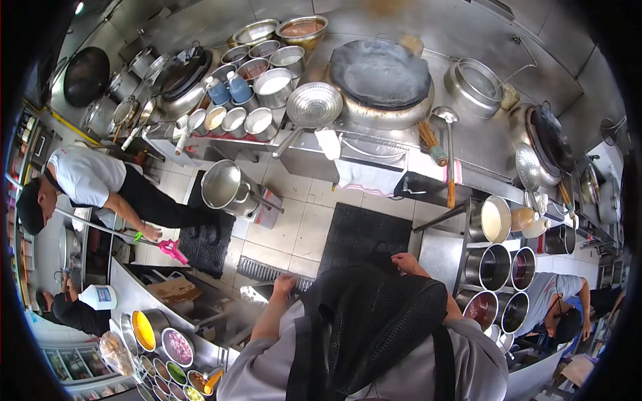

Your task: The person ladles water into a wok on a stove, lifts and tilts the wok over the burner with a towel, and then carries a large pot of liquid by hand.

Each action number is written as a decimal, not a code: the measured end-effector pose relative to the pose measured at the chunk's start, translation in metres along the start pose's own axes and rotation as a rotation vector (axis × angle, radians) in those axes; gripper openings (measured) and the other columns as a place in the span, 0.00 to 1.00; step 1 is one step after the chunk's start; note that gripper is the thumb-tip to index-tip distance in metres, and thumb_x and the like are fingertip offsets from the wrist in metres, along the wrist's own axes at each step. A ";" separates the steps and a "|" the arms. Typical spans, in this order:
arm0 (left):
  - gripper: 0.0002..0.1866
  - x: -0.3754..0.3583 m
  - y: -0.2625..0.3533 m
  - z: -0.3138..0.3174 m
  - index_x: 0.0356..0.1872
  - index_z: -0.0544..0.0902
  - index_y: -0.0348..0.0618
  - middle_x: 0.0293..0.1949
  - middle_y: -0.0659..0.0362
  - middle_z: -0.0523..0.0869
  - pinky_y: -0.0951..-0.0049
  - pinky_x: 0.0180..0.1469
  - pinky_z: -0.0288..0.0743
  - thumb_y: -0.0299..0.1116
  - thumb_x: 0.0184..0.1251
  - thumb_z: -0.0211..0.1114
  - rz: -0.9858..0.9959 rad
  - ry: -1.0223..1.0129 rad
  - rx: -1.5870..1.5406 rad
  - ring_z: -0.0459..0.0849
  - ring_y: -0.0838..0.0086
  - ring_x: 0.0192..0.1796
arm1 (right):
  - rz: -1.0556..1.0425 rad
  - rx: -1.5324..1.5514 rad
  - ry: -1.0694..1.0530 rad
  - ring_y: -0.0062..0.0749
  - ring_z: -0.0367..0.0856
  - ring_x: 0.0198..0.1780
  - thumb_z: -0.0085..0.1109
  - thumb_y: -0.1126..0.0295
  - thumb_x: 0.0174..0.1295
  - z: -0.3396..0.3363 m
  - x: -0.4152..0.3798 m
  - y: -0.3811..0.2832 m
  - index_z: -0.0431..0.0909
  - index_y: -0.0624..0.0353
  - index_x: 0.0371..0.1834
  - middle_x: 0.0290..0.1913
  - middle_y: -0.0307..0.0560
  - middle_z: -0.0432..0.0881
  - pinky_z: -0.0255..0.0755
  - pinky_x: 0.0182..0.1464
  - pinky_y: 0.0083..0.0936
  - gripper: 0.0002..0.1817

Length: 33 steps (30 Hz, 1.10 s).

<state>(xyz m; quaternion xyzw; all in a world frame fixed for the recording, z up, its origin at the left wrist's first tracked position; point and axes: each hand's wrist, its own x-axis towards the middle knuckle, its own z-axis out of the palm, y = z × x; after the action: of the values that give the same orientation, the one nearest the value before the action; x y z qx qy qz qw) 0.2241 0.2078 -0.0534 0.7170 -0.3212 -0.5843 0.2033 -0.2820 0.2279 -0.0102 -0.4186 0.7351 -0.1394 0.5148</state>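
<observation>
At the lower middle, my left hand is closed beside a dark edge of cloth, which looks like part of a black apron. My right hand is also curled, with its fingers against the black apron in front of my body. A black mesh cap covers much of my torso from view, so the cloth between my hands is mostly hidden. Both forearms reach forward from grey sleeves.
A wok station with a perforated skimmer and a ladle is ahead. Pots stand at my right, ingredient tins at my left. A large pot and a co-worker with a pink-headed pole are front left.
</observation>
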 end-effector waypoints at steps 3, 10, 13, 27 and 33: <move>0.15 0.021 0.012 0.018 0.40 0.84 0.36 0.27 0.60 0.84 0.75 0.25 0.70 0.33 0.54 0.72 0.017 -0.031 0.090 0.78 0.79 0.25 | -0.031 -0.015 0.028 0.35 0.86 0.37 0.61 0.62 0.59 -0.028 0.022 0.027 0.86 0.53 0.48 0.39 0.47 0.88 0.79 0.42 0.32 0.16; 0.23 0.013 0.098 0.083 0.51 0.80 0.37 0.22 0.62 0.80 0.75 0.20 0.67 0.33 0.52 0.72 -0.085 -0.039 -0.037 0.75 0.78 0.20 | 0.114 -0.055 0.038 0.34 0.86 0.37 0.61 0.60 0.57 -0.108 0.055 0.066 0.86 0.53 0.47 0.38 0.49 0.88 0.79 0.44 0.32 0.17; 0.23 0.016 0.130 0.123 0.52 0.80 0.38 0.27 0.60 0.81 0.76 0.24 0.70 0.34 0.53 0.72 -0.080 -0.010 -0.062 0.77 0.77 0.26 | 0.157 -0.011 0.020 0.33 0.86 0.37 0.61 0.60 0.56 -0.142 0.065 0.055 0.86 0.53 0.46 0.37 0.49 0.88 0.79 0.43 0.32 0.17; 0.23 0.006 0.157 0.182 0.50 0.82 0.38 0.32 0.55 0.84 0.71 0.27 0.73 0.35 0.52 0.74 -0.057 0.060 0.114 0.80 0.73 0.31 | 0.022 0.025 -0.106 0.32 0.82 0.31 0.58 0.59 0.63 -0.179 0.095 0.055 0.85 0.56 0.46 0.30 0.44 0.85 0.77 0.39 0.33 0.16; 0.23 0.005 0.148 0.169 0.48 0.84 0.37 0.36 0.49 0.86 0.69 0.39 0.78 0.36 0.51 0.73 -0.026 0.112 0.293 0.84 0.68 0.38 | -0.058 -0.087 -0.120 0.37 0.85 0.41 0.58 0.60 0.62 -0.152 0.120 0.151 0.85 0.57 0.46 0.38 0.50 0.87 0.76 0.45 0.32 0.15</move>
<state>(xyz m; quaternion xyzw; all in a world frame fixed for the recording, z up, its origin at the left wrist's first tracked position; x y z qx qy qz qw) 0.0275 0.1132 0.0027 0.7746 -0.3819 -0.4928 0.1064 -0.5006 0.1948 -0.1178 -0.4694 0.6957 -0.0971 0.5350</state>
